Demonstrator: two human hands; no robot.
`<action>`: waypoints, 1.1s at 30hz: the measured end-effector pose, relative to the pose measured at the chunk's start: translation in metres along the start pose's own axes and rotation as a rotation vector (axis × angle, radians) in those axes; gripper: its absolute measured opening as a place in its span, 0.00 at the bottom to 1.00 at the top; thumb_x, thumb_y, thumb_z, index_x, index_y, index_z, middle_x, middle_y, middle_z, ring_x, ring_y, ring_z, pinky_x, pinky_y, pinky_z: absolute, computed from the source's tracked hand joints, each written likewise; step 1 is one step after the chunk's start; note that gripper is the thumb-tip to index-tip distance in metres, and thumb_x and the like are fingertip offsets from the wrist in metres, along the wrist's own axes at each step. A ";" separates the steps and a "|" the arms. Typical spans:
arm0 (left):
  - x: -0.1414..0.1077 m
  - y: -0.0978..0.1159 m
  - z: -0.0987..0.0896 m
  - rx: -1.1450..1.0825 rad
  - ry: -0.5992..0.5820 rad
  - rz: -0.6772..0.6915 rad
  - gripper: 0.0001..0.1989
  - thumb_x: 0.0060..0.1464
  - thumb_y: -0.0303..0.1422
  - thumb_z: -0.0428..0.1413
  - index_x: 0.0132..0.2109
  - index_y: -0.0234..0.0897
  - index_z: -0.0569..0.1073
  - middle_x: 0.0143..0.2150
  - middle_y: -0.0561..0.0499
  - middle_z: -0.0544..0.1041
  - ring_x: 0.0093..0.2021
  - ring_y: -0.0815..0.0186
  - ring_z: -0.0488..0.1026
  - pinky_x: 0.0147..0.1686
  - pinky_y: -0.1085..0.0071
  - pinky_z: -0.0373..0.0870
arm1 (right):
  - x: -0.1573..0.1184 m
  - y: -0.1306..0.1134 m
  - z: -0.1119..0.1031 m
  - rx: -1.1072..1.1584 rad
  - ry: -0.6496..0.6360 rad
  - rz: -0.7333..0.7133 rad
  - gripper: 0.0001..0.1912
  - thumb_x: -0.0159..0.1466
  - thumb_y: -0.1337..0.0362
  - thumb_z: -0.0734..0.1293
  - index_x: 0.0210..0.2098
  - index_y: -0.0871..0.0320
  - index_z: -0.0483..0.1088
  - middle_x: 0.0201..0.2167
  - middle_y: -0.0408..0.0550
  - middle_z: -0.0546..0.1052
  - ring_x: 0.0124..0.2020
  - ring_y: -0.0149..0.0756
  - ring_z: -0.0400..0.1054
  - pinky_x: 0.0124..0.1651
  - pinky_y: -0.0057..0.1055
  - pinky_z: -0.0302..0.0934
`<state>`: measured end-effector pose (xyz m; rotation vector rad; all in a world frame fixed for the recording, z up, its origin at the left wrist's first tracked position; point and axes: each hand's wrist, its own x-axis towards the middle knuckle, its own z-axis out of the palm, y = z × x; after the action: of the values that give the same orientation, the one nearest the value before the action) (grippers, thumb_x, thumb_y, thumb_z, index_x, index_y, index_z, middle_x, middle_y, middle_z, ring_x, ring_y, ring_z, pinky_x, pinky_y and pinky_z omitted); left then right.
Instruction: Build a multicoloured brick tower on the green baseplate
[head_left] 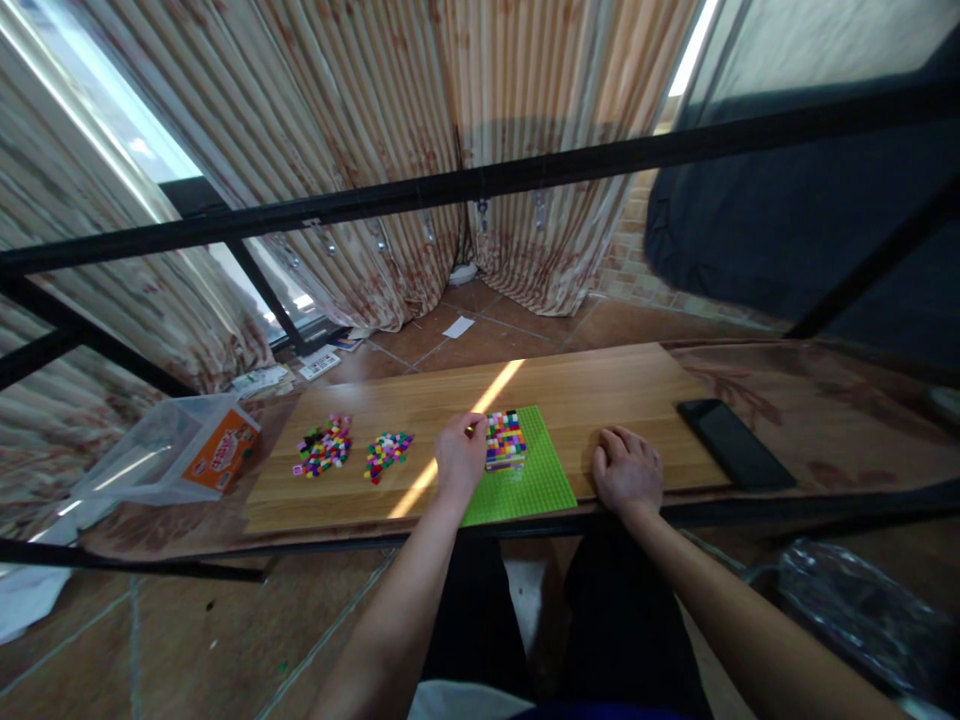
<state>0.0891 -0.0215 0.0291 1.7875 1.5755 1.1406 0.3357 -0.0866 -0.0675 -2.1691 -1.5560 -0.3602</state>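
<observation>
My left hand [460, 458] is at the left edge of the green baseplate [544, 480]. Its thumb and index finger pinch a tiny toy brick, of which only a yellowish bit shows. Right beside those fingertips, a block of multicoloured toy bricks [505, 440] is built up on the baseplate's far left part. My right hand [628, 470] rests on the wooden board [600, 390], to the right of the baseplate. Its fingers are loosely curled, with nothing seen in them.
Two piles of loose bricks, a larger pile [326, 447] and a smaller pile [387, 453], lie on the board's left. A clear plastic box [169, 450] with an orange label stands beyond them. A black phone [735, 443] lies at the right end. A black metal rail [480, 185] crosses behind.
</observation>
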 end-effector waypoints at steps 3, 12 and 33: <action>0.001 -0.002 0.002 0.011 -0.006 -0.003 0.07 0.54 0.32 0.54 0.33 0.37 0.78 0.33 0.48 0.78 0.32 0.65 0.71 0.36 0.70 0.64 | 0.000 -0.001 -0.001 0.001 0.010 0.001 0.18 0.64 0.61 0.57 0.48 0.59 0.71 0.52 0.52 0.72 0.52 0.45 0.61 0.54 0.40 0.51; 0.005 -0.008 0.008 -0.050 0.054 -0.067 0.11 0.51 0.32 0.57 0.43 0.37 0.75 0.34 0.48 0.79 0.34 0.64 0.74 0.38 0.69 0.68 | 0.000 -0.002 -0.003 0.002 -0.002 0.007 0.18 0.64 0.61 0.58 0.49 0.59 0.72 0.52 0.53 0.72 0.52 0.45 0.61 0.55 0.41 0.51; 0.017 -0.023 0.012 -0.567 -0.027 -0.358 0.16 0.38 0.32 0.64 0.38 0.33 0.77 0.33 0.49 0.78 0.33 0.68 0.73 0.37 0.70 0.67 | 0.000 -0.001 0.000 -0.001 0.017 0.002 0.18 0.64 0.61 0.58 0.48 0.59 0.72 0.51 0.53 0.73 0.52 0.45 0.61 0.54 0.41 0.52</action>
<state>0.0858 0.0020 0.0088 1.1001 1.3098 1.2200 0.3347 -0.0862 -0.0672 -2.1626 -1.5446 -0.3783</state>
